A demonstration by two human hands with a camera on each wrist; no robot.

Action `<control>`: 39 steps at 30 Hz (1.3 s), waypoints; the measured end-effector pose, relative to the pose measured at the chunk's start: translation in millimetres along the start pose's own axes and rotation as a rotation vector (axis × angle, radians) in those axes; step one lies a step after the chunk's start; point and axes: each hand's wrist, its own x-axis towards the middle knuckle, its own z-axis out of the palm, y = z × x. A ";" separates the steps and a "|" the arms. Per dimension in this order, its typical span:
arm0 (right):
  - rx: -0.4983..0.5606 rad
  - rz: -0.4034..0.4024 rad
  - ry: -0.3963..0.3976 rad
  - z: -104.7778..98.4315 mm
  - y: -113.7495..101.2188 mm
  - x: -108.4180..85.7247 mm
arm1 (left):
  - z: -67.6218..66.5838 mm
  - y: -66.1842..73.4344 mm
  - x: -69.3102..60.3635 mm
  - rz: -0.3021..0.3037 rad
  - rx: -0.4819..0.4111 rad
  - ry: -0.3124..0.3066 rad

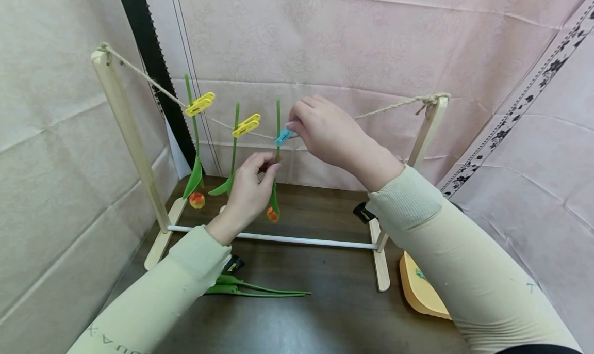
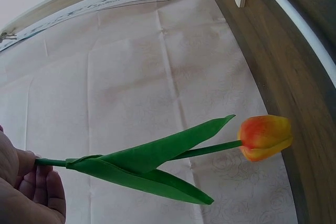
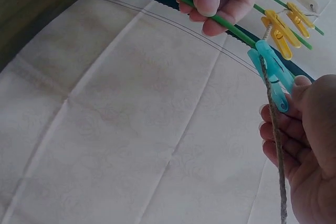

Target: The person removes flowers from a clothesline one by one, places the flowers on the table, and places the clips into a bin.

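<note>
My left hand [image 1: 250,189] pinches the green stem of a red-yellow tulip [image 2: 265,137], which hangs head down at the middle of the rope [image 3: 278,156]. Just above and to the right, my right hand [image 1: 329,134] holds a blue clothespin [image 1: 284,137] between thumb and fingers; in the right wrist view this clothespin [image 3: 273,66] sits over the rope at the stem. Two yellow clothespins [image 1: 200,104] [image 3: 283,32] further left on the rope hold two other upside-down stems. One of those tulips shows its bloom [image 1: 197,200]; the other's bloom is hidden behind my left hand.
Wooden posts [image 1: 130,137] carry the rope, joined low down by a white rod [image 1: 306,240]. Green stems with leaves [image 1: 260,290] lie on the brown table [image 1: 297,323] in front. A yellow tray [image 1: 424,294] stands at the right, partly behind my right sleeve. Patterned cloth [image 1: 371,39] surrounds the table.
</note>
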 end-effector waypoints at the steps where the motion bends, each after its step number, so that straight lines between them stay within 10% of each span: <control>1: 0.009 0.002 0.000 -0.1 -0.4 -0.5 | 0.0 0.1 -0.5 -0.001 0.001 -0.002; 39: 0.120 -0.039 0.185 -28.6 11.2 -37.5 | -15.8 -19.3 -33.2 0.053 0.113 -0.195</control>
